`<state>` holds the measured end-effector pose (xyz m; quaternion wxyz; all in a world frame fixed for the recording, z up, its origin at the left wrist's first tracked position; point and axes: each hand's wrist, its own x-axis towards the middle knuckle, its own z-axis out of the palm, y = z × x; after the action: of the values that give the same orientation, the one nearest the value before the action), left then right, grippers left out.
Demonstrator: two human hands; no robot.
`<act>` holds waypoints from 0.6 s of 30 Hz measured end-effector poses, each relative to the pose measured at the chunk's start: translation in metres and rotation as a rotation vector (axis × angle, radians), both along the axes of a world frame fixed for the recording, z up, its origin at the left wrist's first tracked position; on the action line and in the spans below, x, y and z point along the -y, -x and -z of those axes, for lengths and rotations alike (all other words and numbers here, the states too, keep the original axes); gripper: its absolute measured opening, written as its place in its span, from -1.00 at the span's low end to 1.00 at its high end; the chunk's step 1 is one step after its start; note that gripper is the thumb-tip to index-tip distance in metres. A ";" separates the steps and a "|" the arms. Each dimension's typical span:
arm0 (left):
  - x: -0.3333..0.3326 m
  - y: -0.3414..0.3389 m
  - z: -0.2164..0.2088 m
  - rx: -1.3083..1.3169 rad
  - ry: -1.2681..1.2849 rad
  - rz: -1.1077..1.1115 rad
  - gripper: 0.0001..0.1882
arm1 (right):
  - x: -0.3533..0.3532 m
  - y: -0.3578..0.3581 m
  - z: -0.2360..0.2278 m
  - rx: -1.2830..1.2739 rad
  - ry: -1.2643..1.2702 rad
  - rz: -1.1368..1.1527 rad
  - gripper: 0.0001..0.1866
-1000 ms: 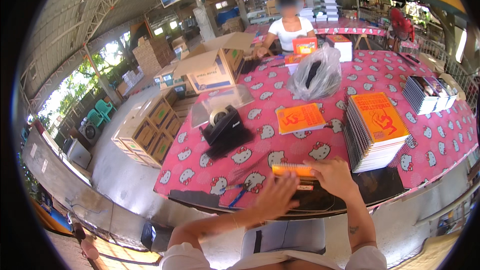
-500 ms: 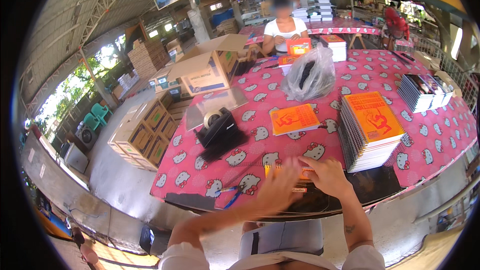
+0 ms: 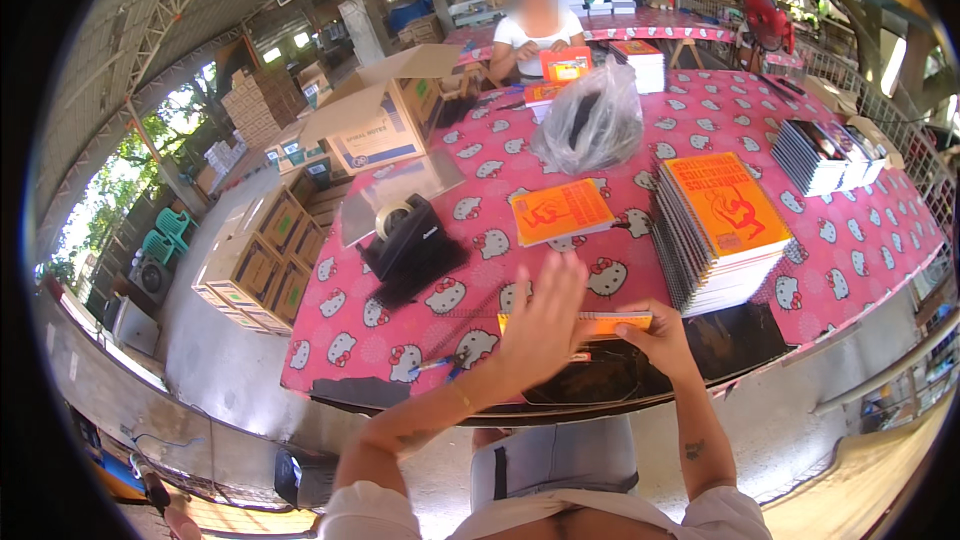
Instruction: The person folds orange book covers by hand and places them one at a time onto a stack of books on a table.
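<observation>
An orange spiral-bound book [image 3: 605, 321] is edge-on before me at the table's front edge. My right hand [image 3: 660, 342] pinches its right end, thumb on top. Over its left part, my left hand [image 3: 548, 315] is stretched flat with fingers extended, slightly blurred, hiding some of the book; whether the palm touches it I cannot tell. Beyond my hands another orange book [image 3: 563, 210] lies flat. To the right stands a tall stack of orange spiral-bound books [image 3: 722, 230]. A dark mat [image 3: 735, 345] lies partly beneath my hands.
A black tape dispenser [image 3: 408, 240] and a blue-handled tool [image 3: 440, 365] lie to the left. A clear plastic bag [image 3: 590, 125] sits mid-table, with an open carton [image 3: 375, 120] beyond the left edge. A co-worker [image 3: 535, 35] sits opposite. More books [image 3: 830, 157] stand at right.
My left hand has risen and moved toward the far side, fingers now pointing away. My right hand has opened out to pinch the book's right end. The whole view has shifted slightly.
</observation>
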<state>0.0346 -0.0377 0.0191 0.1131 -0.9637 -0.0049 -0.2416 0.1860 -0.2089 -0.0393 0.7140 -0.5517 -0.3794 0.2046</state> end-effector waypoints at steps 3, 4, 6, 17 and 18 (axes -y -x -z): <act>0.012 0.018 0.032 -0.184 -0.020 0.261 -0.06 | -0.010 0.008 0.003 0.001 -0.019 0.043 -0.80; 0.016 0.004 0.003 -0.165 -0.063 0.069 -0.05 | -0.010 0.006 0.005 0.138 0.068 0.055 -0.76; -0.015 -0.019 -0.027 0.064 -0.162 -0.172 -0.08 | -0.020 0.015 -0.005 0.033 0.048 0.002 -0.72; -0.005 0.007 0.013 -0.231 0.073 0.137 -0.07 | -0.017 0.013 -0.003 0.096 0.169 -0.065 -0.72; -0.005 0.002 0.014 -0.225 0.071 0.145 -0.07 | -0.018 0.013 0.000 0.181 0.140 -0.043 -0.72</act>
<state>0.0325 -0.0331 0.0055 0.0612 -0.9859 0.0688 -0.1394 0.1725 -0.1911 -0.0393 0.6320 -0.6080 -0.4391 0.1951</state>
